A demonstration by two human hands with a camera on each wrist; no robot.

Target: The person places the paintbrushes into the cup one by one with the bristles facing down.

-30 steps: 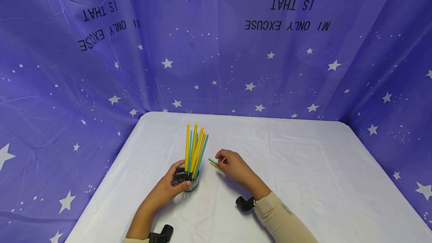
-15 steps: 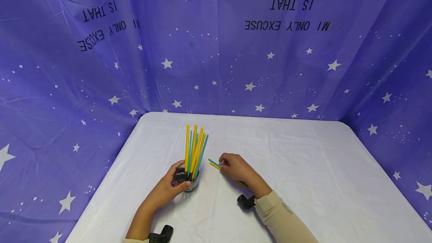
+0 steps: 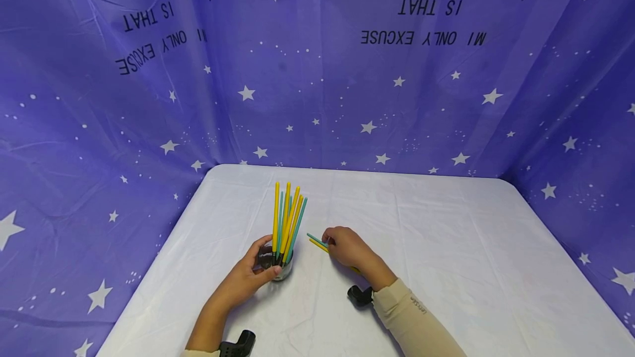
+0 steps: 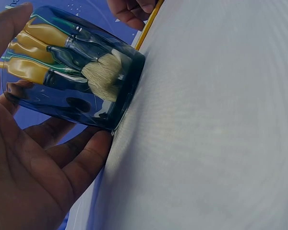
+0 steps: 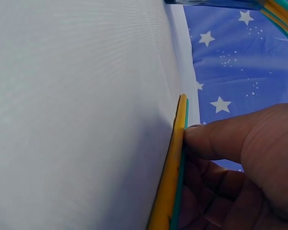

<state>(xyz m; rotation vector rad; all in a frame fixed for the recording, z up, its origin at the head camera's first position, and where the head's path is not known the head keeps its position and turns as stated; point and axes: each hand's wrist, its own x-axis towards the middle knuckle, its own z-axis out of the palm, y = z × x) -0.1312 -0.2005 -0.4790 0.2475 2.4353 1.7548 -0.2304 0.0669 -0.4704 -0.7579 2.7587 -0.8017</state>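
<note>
My left hand (image 3: 244,280) holds a clear glass (image 4: 77,108) around its side. Several paintbrushes (image 4: 103,76) with yellow or teal handles stand in the glass, bristles down and handles up. To the right of the glass, my right hand (image 3: 353,249) is low over the tabletop. A teal paintbrush (image 5: 179,191) and a yellow paintbrush (image 5: 167,189) lie side by side under it. In the right wrist view my thumb touches the teal one and the other fingers curl behind it. The hand covers much of both brushes in the head view.
A white cloth covers the table (image 3: 421,236). Purple curtains (image 3: 317,70) with stars and lettering hang behind it and on both sides. Black wrist devices (image 3: 359,296) sit on both arms.
My right hand has drawn back slightly to the right along the two lying paintbrushes and come down on them. My left hand and the glass have stayed in place.
</note>
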